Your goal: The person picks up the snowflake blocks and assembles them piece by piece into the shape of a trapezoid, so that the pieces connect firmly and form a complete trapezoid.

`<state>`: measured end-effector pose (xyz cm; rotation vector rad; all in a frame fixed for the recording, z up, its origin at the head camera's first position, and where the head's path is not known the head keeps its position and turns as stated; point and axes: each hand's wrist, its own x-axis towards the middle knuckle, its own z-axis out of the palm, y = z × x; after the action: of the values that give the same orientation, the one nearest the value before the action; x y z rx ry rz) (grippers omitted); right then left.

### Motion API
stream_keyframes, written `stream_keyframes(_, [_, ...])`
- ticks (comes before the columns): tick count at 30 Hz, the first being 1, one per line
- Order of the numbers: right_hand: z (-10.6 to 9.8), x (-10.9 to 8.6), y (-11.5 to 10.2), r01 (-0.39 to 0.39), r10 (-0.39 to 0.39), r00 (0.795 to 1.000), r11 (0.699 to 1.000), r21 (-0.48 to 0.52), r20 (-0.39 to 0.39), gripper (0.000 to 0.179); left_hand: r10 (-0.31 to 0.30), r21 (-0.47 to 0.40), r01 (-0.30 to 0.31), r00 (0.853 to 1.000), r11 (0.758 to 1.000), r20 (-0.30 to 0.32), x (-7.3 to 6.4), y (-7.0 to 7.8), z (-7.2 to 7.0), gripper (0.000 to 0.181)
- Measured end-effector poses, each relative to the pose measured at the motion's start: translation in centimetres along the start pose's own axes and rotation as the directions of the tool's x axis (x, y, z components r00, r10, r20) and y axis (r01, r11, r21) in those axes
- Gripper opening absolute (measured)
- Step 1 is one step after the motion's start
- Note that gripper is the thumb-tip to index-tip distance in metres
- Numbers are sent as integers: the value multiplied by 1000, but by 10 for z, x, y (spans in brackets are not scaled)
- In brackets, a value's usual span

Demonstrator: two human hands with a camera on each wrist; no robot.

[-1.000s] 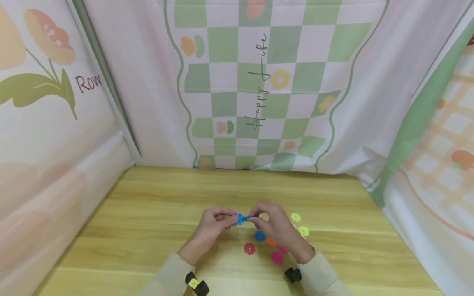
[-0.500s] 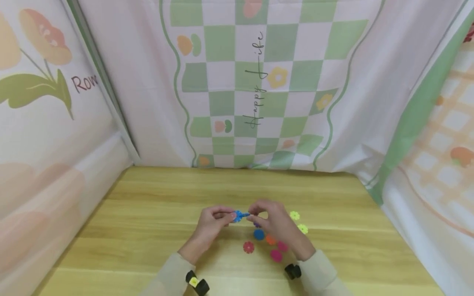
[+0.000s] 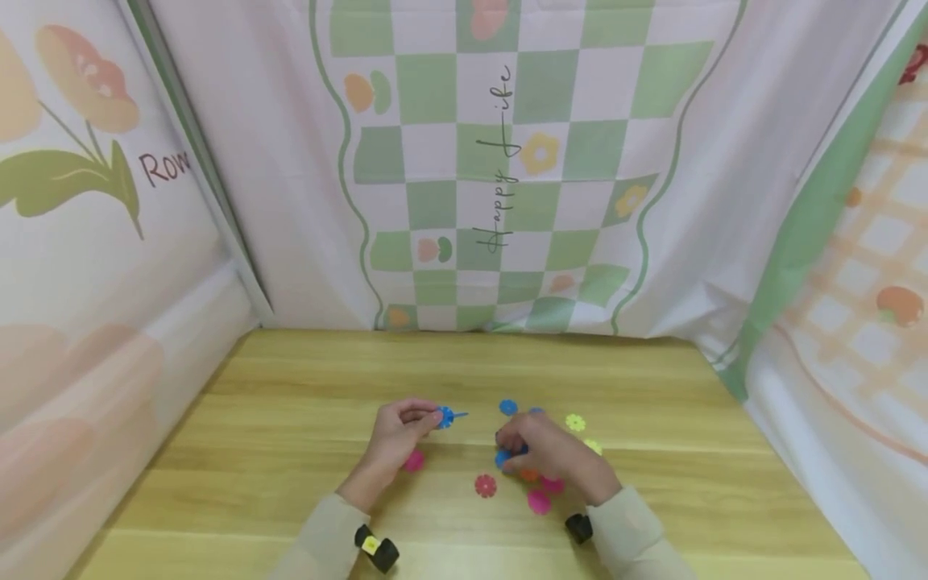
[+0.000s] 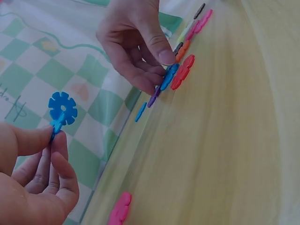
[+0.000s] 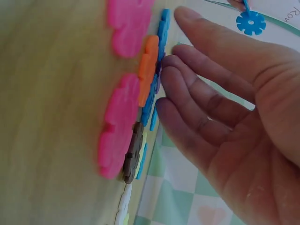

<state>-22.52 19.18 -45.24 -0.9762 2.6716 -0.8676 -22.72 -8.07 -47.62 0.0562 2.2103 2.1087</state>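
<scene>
My left hand (image 3: 395, 439) pinches two joined blue flower-shaped plastic discs (image 4: 63, 108) between thumb and fingers, above the table. One disc faces the left wrist view; the other stands crosswise to it, partly hidden by the fingertips. My right hand (image 3: 558, 453) is low over the loose pieces, beside a blue flower disc (image 3: 503, 460) on the table. In the right wrist view its fingers are loosely bent, and the thumb stands apart from them with nothing between. A purple disc (image 4: 153, 97) lies close by its fingertips.
Around the right hand lie several more flower discs: a red one (image 3: 486, 486), pink (image 3: 539, 502), orange (image 5: 148, 65), brown (image 5: 133, 154), yellow (image 3: 575, 422) and blue (image 3: 508, 407). Another pink disc (image 3: 414, 461) lies beside the left hand. A patterned curtain (image 3: 507, 161) closes the table's back edge.
My right hand has let go of the joined blue discs and moved down to the loose pieces. The left hand has moved slightly left with the joined discs.
</scene>
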Motion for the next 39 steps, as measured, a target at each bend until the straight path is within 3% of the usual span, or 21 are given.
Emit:
stream_keyframes(2, [1,-1,-1,8,-8,1000,999,-33,11,22,8,2,-8,1000,1000,-1,0,0,0,24])
stream_keyframes(6, [1,-2,-1,-23,23,1000,999,-43,12,19,25,8,-25,1000,1000,4,1,0,0,22])
stream_keyframes(11, [1,-3,0,-93,95,995,993,72,-22,13,85,58,-85,996,995,2,1,-1,0,15])
stream_keyframes(16, [-1,-1,-5,-113,135,982,980,163,-133,8,168,116,-166,986,979,-7,-1,1,5,8])
stream_keyframes(21, [-2,3,-14,-58,132,955,961,270,-266,7,233,158,-227,972,961,-20,-5,4,10,6])
stream_keyframes(27, [-1,6,-22,21,113,924,938,345,-365,8,280,176,-270,959,947,-36,-8,7,15,5])
stream_keyframes(39, [8,13,-23,85,85,896,931,356,-436,11,289,180,-280,957,943,-31,-9,5,17,10])
